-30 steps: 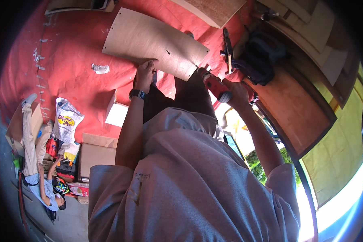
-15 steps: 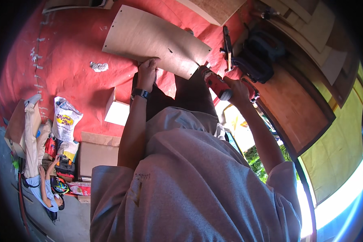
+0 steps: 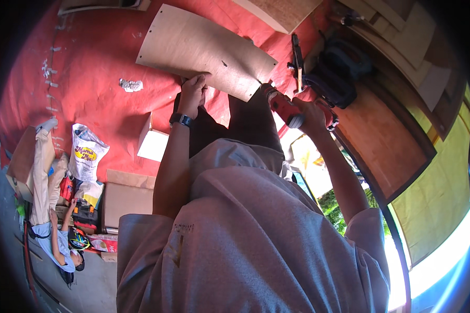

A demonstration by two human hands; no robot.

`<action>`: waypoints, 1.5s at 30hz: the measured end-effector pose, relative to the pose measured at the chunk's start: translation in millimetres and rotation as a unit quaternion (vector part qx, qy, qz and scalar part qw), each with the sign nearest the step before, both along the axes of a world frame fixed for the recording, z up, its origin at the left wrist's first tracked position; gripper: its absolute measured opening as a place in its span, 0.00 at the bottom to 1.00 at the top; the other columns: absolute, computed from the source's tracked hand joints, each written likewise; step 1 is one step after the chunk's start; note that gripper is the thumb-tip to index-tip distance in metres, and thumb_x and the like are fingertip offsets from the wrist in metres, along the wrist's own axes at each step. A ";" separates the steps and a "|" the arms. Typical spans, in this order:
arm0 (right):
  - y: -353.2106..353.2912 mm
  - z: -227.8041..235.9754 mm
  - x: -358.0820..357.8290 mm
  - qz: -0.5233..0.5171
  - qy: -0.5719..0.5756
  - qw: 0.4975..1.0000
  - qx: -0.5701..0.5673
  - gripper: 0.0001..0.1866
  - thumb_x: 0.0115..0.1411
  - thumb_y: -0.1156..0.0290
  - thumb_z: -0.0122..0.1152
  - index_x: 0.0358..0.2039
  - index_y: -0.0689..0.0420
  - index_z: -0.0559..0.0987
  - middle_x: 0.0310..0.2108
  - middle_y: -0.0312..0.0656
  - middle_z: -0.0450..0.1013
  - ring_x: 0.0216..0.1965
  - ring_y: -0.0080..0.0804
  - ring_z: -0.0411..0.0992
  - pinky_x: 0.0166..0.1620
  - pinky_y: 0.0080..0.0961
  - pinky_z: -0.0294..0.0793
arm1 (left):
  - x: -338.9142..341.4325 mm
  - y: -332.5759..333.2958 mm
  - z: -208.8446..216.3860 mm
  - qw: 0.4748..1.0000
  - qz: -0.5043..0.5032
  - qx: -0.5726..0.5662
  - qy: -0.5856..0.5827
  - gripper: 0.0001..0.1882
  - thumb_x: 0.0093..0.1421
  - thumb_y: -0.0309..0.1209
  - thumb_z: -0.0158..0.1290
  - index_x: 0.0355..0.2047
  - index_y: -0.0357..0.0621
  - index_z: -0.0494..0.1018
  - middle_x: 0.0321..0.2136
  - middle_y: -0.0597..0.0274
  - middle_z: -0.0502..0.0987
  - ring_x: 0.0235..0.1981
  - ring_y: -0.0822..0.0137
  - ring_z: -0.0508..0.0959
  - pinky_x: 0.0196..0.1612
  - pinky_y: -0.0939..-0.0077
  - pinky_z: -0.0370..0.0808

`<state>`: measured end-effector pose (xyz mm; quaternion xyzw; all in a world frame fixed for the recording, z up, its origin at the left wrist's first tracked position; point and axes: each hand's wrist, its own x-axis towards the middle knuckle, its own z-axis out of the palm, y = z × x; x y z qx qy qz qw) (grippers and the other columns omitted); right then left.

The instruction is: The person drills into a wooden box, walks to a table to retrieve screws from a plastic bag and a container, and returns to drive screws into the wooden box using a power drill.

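Observation:
A thin plywood panel (image 3: 198, 44) with small dark holes near its corners lies tilted in front of me. My left hand (image 3: 193, 94), with a watch on its wrist, pinches the panel's near edge. In my right hand (image 3: 313, 116) is a red cordless drill (image 3: 282, 104), gripped by its handle. The drill's front end points at the panel's right near corner, where a dark spot shows. Whether the bit touches the wood is too small to tell.
A hammer (image 3: 297, 62) and a dark tool case (image 3: 331, 88) lie to the right, near a framed brown board (image 3: 386, 141). Further wooden boxes (image 3: 279, 13) stand ahead. A cardboard box (image 3: 128, 201), a white sack (image 3: 86, 154) and another person (image 3: 62, 245) are at the left.
The panel has shifted slightly to the right and away from me in the picture. My right hand and the drill have moved a little to the right. Both grips stay the same.

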<state>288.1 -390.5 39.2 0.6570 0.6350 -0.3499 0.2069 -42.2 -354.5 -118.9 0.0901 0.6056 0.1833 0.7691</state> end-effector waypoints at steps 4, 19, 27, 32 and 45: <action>3.6 -6.0 2.5 0.032 -0.015 0.999 -0.019 0.13 0.54 0.58 0.65 0.32 0.51 0.75 0.25 0.46 0.78 0.33 0.49 0.80 0.35 0.47 0.78 | -16.8 0.2 7.3 0.998 -0.003 -0.007 -0.061 0.16 0.72 0.40 0.49 0.48 0.44 0.78 0.22 0.77 0.65 0.12 0.87 0.54 0.14 0.88 0.50; 5.3 -9.8 7.8 0.092 -0.002 0.995 0.038 0.11 0.53 0.60 0.65 0.32 0.51 0.76 0.26 0.45 0.78 0.32 0.47 0.80 0.33 0.43 0.78 | -17.6 -1.2 25.4 0.990 -0.035 0.051 -0.127 0.20 0.70 0.48 0.51 0.44 0.43 0.77 0.23 0.77 0.64 0.12 0.87 0.55 0.14 0.88 0.49; 10.0 -5.1 28.5 0.200 0.036 0.974 0.096 0.08 0.55 0.63 0.62 0.28 0.52 0.74 0.23 0.45 0.75 0.29 0.46 0.79 0.31 0.42 0.77 | -50.9 -8.3 50.6 0.985 -0.030 0.034 -0.166 0.19 0.71 0.45 0.47 0.40 0.42 0.78 0.24 0.76 0.63 0.14 0.84 0.57 0.17 0.86 0.55; -5.4 35.6 9.1 0.174 0.026 0.976 0.127 0.08 0.53 0.63 0.63 0.31 0.51 0.76 0.24 0.43 0.75 0.31 0.44 0.77 0.35 0.43 0.73 | -90.5 -8.1 63.6 0.984 -0.017 0.029 -0.175 0.15 0.68 0.35 0.44 0.46 0.40 0.76 0.29 0.73 0.66 0.20 0.82 0.62 0.23 0.86 0.61; -109.1 93.9 -75.5 -0.190 0.107 0.903 0.372 0.14 0.48 0.67 0.72 0.35 0.57 0.82 0.26 0.43 0.76 0.27 0.43 0.75 0.34 0.36 0.72 | -62.4 -1.9 112.3 0.935 0.012 0.042 -0.351 0.17 0.72 0.28 0.46 0.57 0.34 0.70 0.36 0.67 0.74 0.33 0.77 0.73 0.36 0.82 0.73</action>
